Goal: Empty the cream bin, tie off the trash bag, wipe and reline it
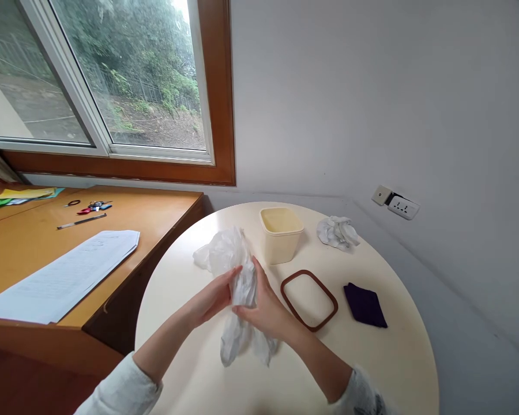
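Between my two hands is a thin white plastic bag [244,282], gathered and crumpled in the middle. Its puffed part spreads over the table to the far left, and its loose ends hang toward me. My left hand [216,297] closes on the bag's left side, with the fingertips partly hidden behind the plastic. On the other side my right hand [266,305] grips it, thumb in front and fingers at the upper edge. Just beyond the hands stands an upright cream plastic bin [282,248], its top open. A brown rounded-square rim [288,304] lies flat to the right of my right hand.
A folded dark purple cloth [365,305] rests at the round table's right side. Another crumpled white bag [338,232] lies near the back right edge. On the wooden desk [155,213] at left are papers [64,276], a pen [81,221] and small items. Wall sockets [403,207] are at right.
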Demonstrator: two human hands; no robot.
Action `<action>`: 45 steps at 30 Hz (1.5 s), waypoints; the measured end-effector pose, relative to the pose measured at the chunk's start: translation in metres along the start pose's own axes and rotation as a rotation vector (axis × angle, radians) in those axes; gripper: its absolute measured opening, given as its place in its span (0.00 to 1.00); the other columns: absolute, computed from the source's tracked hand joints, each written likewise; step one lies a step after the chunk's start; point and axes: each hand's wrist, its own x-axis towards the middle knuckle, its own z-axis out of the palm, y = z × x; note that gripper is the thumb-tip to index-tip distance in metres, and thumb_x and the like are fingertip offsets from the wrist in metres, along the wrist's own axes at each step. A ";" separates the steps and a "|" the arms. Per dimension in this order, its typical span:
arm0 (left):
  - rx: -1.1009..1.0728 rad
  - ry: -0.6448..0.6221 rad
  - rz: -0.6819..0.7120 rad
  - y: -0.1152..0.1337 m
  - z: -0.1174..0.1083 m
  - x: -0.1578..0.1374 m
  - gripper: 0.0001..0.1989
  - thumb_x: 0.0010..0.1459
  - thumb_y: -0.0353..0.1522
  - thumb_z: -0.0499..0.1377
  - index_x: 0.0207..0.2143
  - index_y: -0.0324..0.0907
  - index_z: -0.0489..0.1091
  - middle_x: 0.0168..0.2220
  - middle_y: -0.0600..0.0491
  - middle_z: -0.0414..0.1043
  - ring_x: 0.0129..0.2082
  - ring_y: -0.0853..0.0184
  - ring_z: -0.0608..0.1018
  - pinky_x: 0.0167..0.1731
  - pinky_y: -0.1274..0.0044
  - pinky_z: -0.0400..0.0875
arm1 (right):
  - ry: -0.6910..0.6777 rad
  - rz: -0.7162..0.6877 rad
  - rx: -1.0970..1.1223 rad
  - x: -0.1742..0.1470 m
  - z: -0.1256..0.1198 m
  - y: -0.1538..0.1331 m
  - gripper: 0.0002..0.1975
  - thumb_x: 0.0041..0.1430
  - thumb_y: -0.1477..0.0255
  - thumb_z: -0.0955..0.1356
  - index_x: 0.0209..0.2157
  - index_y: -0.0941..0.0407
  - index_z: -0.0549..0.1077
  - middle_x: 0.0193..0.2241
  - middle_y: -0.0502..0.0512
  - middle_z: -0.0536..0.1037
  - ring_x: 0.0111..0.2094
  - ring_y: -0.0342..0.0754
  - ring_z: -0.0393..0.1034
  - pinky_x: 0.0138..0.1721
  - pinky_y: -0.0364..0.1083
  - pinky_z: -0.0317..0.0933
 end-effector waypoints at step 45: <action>1.604 0.321 0.281 0.040 0.015 0.008 0.09 0.37 0.22 0.50 0.22 0.44 0.57 0.15 0.57 0.61 0.17 0.67 0.65 0.19 0.76 0.50 | 0.038 -0.139 -0.548 -0.005 -0.052 -0.026 0.15 0.48 0.74 0.65 0.41 0.51 0.69 0.32 0.51 0.75 0.38 0.52 0.68 0.45 0.53 0.56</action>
